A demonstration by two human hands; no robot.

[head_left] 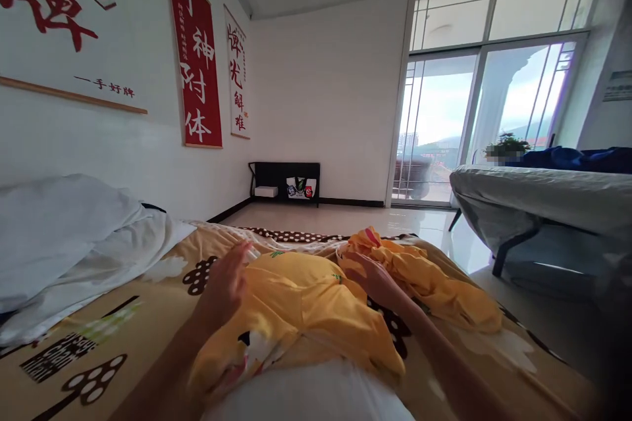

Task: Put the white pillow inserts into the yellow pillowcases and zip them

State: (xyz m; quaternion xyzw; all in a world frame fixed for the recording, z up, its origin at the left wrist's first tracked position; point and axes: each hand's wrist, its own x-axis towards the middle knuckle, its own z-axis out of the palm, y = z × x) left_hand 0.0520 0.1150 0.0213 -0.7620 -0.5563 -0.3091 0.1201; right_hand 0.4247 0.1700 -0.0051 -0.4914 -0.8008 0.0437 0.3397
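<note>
A yellow garment, apparently a pair of trousers or shorts, lies spread in front of me on a patterned brown blanket. Beside its left edge is my left hand, fingers stretched upward and palm turned inward; a small whitish bit shows by the fingertips. At the garment's right edge lies my right hand, its fingers extended over the cloth and partly hard to make out. Just beyond that hand, a second yellow cloth piece is bunched up, with a pink patch at its far end.
White bedding is heaped at the left, and white fabric shows at the bottom. A covered table with dark legs stands at the right. A low black shelf is against the far wall, left of a glass door.
</note>
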